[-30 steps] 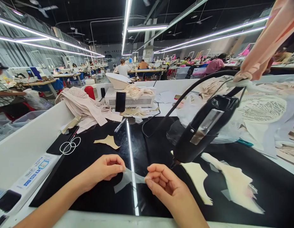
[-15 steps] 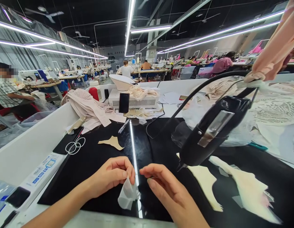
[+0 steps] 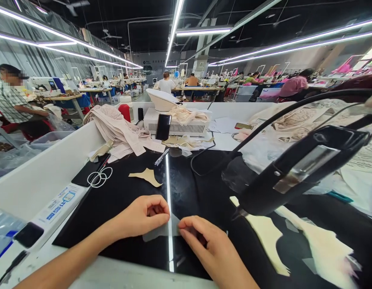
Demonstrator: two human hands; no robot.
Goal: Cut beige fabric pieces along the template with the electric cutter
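A small translucent film piece (image 3: 162, 230) lies flat on the black work mat (image 3: 128, 200), between my two hands. My left hand (image 3: 144, 216) is curled, its fingertips pinching the piece's left edge. My right hand (image 3: 201, 241) is curled too, with its fingertips pressing the right edge of the piece. A black hanging hand tool (image 3: 300, 168) with a cord points its tip down just right of my right hand.
Cream fabric cut pieces (image 3: 270, 241) lie on the mat at right, and a tan one (image 3: 145, 176) at centre. Scissors (image 3: 98, 176), a folded fabric pile (image 3: 116, 128), a white machine (image 3: 176, 124) and a phone (image 3: 163, 126) stand behind. A seated person (image 3: 11, 104) works at far left.
The film piece, held up and crumpled in my left hand half a second ago, now lies spread flat on the mat between both hands. The view has shifted left.
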